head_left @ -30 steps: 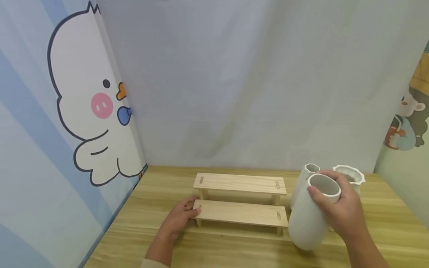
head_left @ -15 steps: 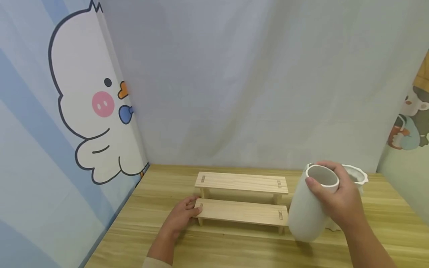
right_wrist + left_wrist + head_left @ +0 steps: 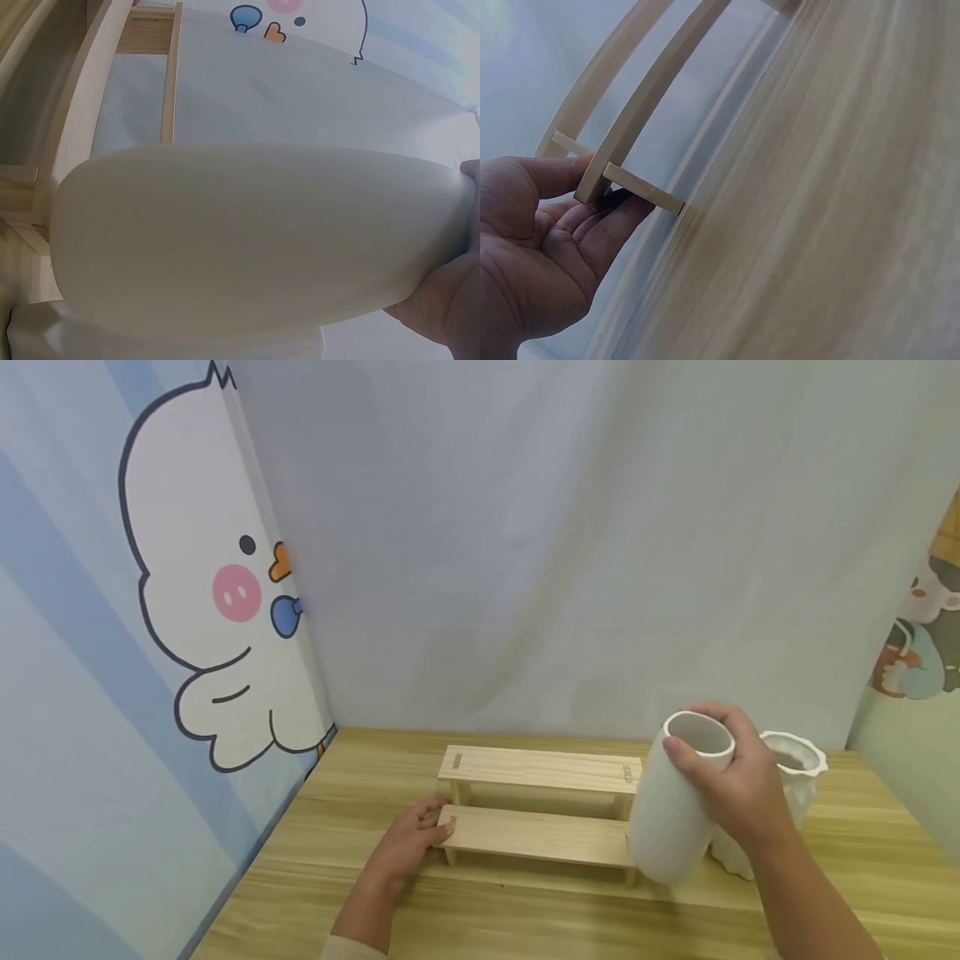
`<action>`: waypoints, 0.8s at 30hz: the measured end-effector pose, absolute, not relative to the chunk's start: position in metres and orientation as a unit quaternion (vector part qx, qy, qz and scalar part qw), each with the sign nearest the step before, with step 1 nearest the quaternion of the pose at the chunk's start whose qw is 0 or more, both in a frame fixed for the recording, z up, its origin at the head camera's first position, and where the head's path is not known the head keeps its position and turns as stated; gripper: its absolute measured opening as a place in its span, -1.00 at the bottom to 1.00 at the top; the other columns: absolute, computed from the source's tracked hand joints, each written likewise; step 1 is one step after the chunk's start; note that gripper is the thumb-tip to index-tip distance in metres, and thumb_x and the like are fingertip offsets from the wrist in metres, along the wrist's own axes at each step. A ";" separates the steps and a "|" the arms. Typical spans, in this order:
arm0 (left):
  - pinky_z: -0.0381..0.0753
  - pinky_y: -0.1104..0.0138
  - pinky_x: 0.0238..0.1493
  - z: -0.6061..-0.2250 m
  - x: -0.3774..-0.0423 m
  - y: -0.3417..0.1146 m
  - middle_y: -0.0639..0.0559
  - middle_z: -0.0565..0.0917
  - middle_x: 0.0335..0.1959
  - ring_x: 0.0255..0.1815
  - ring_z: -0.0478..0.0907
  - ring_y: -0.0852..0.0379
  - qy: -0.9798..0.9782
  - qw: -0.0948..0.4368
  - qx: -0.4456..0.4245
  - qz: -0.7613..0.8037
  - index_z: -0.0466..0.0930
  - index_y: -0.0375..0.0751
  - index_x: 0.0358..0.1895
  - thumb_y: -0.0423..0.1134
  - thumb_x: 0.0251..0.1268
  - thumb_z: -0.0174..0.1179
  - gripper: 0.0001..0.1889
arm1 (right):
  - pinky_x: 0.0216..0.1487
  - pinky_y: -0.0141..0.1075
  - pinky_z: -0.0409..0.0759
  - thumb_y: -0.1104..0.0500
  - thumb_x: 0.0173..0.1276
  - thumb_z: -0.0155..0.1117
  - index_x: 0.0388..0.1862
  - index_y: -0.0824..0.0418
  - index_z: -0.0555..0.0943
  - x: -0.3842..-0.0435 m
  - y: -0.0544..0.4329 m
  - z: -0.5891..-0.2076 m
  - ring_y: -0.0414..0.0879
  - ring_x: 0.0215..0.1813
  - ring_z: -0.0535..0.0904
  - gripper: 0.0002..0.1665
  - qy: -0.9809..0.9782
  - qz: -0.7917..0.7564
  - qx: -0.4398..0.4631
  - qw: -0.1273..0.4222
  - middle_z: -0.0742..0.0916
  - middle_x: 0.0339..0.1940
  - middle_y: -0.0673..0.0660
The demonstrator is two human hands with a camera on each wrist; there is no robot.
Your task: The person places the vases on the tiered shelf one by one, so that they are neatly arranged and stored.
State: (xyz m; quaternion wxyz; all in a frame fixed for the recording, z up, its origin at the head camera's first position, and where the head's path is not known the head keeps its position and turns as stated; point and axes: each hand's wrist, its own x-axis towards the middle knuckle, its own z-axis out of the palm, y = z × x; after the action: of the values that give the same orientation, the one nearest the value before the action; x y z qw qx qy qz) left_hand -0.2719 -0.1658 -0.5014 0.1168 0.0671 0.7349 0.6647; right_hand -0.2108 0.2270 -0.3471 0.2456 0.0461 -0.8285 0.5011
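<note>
My right hand [image 3: 738, 781] grips a smooth white vase [image 3: 667, 810] near its round mouth, thumb on the near side of the rim. The vase tilts slightly, and its lower part overlaps the right end of a two-step wooden shelf stand [image 3: 536, 835] in the head view. In the right wrist view the vase [image 3: 255, 240] lies across most of the picture, with the stand [image 3: 79, 97] beyond its base. My left hand [image 3: 411, 842] holds the stand's lower step at its left end. In the left wrist view its thumb lies over the board [image 3: 649, 97] and the fingers are below.
A white vase with a ruffled rim [image 3: 798, 756] stands right of the stand, partly behind my right hand. The wooden tabletop [image 3: 360, 768] meets a pale curtain [image 3: 465, 568] at the back and a cartoon-printed wall [image 3: 198, 610] on the left.
My right hand has carried the smooth vase left and away from me, towards the stand's right end. A narrow vase seen earlier behind it is now hidden. My left hand stays on the stand.
</note>
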 end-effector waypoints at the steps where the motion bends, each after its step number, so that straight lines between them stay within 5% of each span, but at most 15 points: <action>1: 0.56 0.08 0.18 -0.502 -0.272 -0.166 -0.39 0.26 0.45 0.29 0.48 -0.21 0.732 0.119 0.069 0.667 0.10 -0.40 0.49 -0.23 0.44 0.15 -0.33 | -0.36 -0.33 0.62 0.06 0.32 0.34 0.19 0.11 0.48 -0.212 0.226 -0.347 -0.31 -0.24 0.60 -0.50 -0.829 0.501 0.046 0.245 0.64 -0.23 -0.18; 24: 0.58 0.11 0.16 -0.500 -0.271 -0.167 -0.36 0.21 0.48 0.30 0.46 -0.20 0.725 0.130 0.078 0.672 0.05 -0.39 0.51 -0.19 0.47 0.12 -0.31 | -0.33 -0.25 0.65 0.00 0.32 0.35 0.14 0.09 0.50 -0.231 0.190 -0.338 -0.18 -0.25 0.64 -0.53 -0.816 0.524 0.090 0.228 0.67 -0.21 0.02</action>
State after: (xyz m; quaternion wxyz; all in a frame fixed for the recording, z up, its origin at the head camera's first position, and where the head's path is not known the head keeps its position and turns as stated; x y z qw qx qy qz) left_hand -0.2714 -0.1675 -0.5001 0.1299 0.0784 0.7249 0.6719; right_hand -0.2310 0.1898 -0.3378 0.2281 0.0898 -0.8155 0.5243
